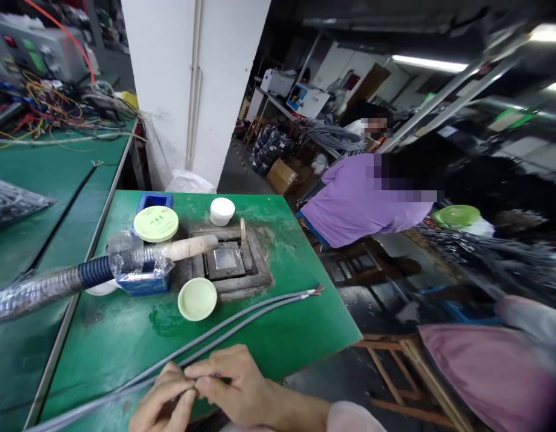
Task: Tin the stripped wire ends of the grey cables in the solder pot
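Note:
At the table's front edge, my left hand (163, 399) and my right hand (237, 384) meet with their fingers pinched together. A small bit of thin coloured wires (219, 375) shows at my right fingers. What my left fingertips pinch is hidden. Just beyond both hands, two grey cables (242, 321) run across the table, passing behind my left hand. Their far ends are stripped, with reddish wire ends (317, 290) bare.
On the green table (305, 252) stand a dark square solder pot (224, 259), a pale green dish (197, 299), a white tub (222, 211) and a round yellow-green lid (156, 224). A ribbed hose (44, 294) comes from the left. A person in purple (354, 198) sits beyond.

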Action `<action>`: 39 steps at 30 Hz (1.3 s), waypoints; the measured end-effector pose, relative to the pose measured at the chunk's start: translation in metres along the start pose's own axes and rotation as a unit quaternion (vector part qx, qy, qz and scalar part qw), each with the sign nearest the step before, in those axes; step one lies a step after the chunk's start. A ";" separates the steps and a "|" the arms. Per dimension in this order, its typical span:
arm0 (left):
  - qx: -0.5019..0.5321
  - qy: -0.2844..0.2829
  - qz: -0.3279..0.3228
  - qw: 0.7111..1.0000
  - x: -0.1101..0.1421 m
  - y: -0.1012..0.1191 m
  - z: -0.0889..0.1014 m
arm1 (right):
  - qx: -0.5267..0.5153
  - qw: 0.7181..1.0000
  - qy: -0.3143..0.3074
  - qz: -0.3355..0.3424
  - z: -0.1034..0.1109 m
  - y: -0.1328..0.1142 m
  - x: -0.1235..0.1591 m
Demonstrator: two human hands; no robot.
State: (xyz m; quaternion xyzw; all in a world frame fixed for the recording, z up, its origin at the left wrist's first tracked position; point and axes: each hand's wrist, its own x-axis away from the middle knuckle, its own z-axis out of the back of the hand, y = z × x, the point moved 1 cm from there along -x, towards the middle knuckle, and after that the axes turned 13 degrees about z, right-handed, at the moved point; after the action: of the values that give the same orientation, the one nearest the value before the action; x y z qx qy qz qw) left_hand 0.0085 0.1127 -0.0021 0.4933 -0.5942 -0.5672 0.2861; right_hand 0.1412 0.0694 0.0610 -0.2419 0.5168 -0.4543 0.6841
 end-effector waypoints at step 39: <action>-0.039 0.038 0.148 0.988 0.011 0.033 -0.023 | 0.215 0.976 0.002 0.021 0.014 -0.021 0.014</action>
State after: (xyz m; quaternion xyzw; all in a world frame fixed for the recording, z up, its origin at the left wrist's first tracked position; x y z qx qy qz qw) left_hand 0.0166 0.0891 0.0311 0.4098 -0.6269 -0.5221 0.4081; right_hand 0.1474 0.0457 0.0762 -0.0773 0.4132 -0.5412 0.7283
